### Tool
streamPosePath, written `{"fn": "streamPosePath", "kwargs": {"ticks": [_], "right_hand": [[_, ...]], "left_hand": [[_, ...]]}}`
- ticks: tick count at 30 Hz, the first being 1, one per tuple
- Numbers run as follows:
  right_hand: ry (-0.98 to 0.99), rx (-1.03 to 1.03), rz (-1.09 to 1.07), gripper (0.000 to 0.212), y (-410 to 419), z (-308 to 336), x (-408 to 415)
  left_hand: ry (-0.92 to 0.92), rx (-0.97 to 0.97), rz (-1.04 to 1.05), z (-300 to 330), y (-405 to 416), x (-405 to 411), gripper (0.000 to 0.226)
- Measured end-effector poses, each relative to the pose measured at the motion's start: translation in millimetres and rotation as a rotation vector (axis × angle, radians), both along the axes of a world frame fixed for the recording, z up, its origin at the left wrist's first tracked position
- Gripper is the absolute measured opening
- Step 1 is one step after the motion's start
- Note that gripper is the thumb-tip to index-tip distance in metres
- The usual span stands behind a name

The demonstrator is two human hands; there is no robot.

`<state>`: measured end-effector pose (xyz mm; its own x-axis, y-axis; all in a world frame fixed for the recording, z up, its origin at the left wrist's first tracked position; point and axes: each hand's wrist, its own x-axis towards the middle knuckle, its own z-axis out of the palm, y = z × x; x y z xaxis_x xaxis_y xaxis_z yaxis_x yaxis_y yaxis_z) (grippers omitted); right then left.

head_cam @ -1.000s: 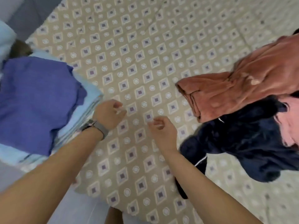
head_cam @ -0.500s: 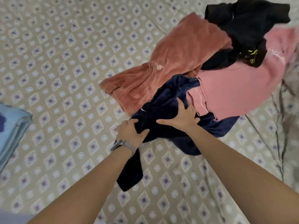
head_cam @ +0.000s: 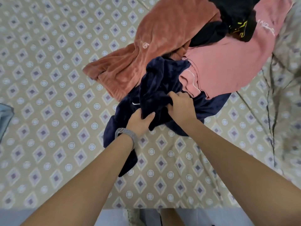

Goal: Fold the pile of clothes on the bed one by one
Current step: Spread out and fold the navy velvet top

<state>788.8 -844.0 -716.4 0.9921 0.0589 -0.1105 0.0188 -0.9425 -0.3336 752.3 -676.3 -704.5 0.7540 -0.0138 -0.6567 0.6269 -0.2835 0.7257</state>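
1. The pile of clothes (head_cam: 203, 62) lies on the bed (head_cam: 48, 79), toward its far right.
2. At the pile's near edge lies a fleece garment (head_cam: 162, 82), partly under a sweatshirt (head_cam: 228, 66) to its right.
3. A velour garment (head_cam: 154, 43) lies left of and behind the fleece one.
4. The left hand (head_cam: 138, 123) and right hand (head_cam: 182, 106) sit side by side on the fleece garment.
5. A folded stack (head_cam: 4, 118) lies at the far left edge.

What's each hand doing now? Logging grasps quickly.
Left hand: gripping the navy garment.
Right hand: gripping the same navy garment.
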Motion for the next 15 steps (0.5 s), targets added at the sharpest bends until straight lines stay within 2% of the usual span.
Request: {"fn": "streamPosePath", "kwargs": {"ticks": [3,6,9,12,15], "right_hand": [[-0.023,0.028,0.017,0.017,2.9,1.4,-45.6],[0.069,0.304,-0.102,0.010,22.8,30.3,-101.6],[0.087,0.581,-0.219,0.010,46.5,88.8,-131.6],[0.053,0.721,-0.251,0.005,65.4,161.8,-145.3],[0.036,0.825,-0.203,0.010,77.8,231.6,-160.9]], "left_hand": [[0.012,-0.073,-0.020,25.1,8.8,-42.9,0.026],[0.007,-0.098,-0.037,75.4,23.5,-84.8,0.013],[-0.003,-0.132,-0.006,135.2,39.4,-110.4,0.014],[-0.059,-0.181,0.059,199.2,60.2,-124.6,0.011],[-0.148,-0.221,0.079,266.0,79.0,-143.5,0.016]]}}
